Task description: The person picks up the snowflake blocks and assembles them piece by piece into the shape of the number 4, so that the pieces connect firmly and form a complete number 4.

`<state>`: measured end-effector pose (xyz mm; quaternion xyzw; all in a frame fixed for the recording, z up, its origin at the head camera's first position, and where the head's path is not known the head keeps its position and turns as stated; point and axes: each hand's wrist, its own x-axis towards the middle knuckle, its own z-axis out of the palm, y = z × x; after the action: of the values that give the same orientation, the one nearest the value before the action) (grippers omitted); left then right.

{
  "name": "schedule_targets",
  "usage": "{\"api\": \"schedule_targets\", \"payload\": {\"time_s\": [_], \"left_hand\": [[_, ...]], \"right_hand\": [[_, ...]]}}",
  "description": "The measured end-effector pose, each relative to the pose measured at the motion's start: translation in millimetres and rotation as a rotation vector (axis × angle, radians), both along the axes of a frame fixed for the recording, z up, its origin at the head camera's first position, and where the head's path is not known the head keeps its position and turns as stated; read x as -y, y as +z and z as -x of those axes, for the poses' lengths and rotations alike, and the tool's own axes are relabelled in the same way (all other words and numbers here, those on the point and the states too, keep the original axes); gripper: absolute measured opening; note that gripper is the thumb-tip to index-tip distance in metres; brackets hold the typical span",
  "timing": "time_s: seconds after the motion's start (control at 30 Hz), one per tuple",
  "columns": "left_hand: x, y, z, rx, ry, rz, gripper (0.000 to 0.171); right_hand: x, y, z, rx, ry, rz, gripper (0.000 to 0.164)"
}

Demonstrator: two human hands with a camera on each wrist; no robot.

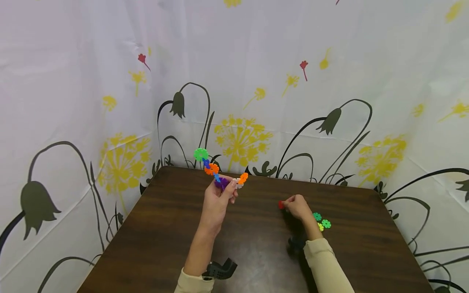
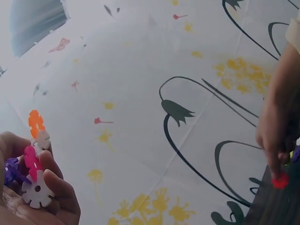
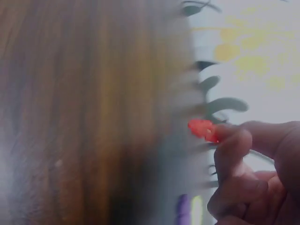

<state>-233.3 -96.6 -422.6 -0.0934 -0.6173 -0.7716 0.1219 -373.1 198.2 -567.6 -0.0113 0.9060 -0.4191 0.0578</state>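
My left hand (image 1: pixel 218 199) grips a chain of notched plastic discs, held above the table. In the head view, a green disc (image 1: pixel 200 154) tops the chain, with blue, orange and purple (image 1: pixel 221 184) ones leading down to the fingers. An orange disc (image 1: pixel 243 178) and a white one stick out on the right. Pink (image 2: pixel 32 161) and white (image 2: pixel 38 190) discs show at the palm in the left wrist view; the fingers hide part of the chain. My right hand (image 1: pixel 298 206) pinches a red disc (image 3: pixel 202 130) between thumb and finger, right of the chain.
Two green discs (image 1: pixel 326 224) and a yellow disc (image 1: pixel 321 227) lie on the dark wooden table (image 1: pixel 256 236) beside the right forearm. A purple piece (image 3: pixel 183 210) appears blurred in the right wrist view. Behind the table hangs a flower-patterned white curtain (image 1: pixel 234 73).
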Motion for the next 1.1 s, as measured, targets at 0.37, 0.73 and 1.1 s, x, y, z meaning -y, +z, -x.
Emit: {"api": "schedule_targets", "payload": {"time_s": [0.37,0.73,1.1], "left_hand": [[-10.7,3.5,0.1,-0.025,-0.086,-0.032,0.013],[-11.0,4.5,0.1,-0.031,-0.081,0.010,0.014],[-12.5,2.1,4.8,-0.050,-0.059,0.093,0.018]], "right_hand": [[21.2,70.2,-29.5,-0.176,0.161,0.321,0.028],[43.8,147.4,-73.6,-0.341,0.345,0.615,0.020],[59.6,174.5,-96.1,-0.555,0.352,0.593,0.009]]}}
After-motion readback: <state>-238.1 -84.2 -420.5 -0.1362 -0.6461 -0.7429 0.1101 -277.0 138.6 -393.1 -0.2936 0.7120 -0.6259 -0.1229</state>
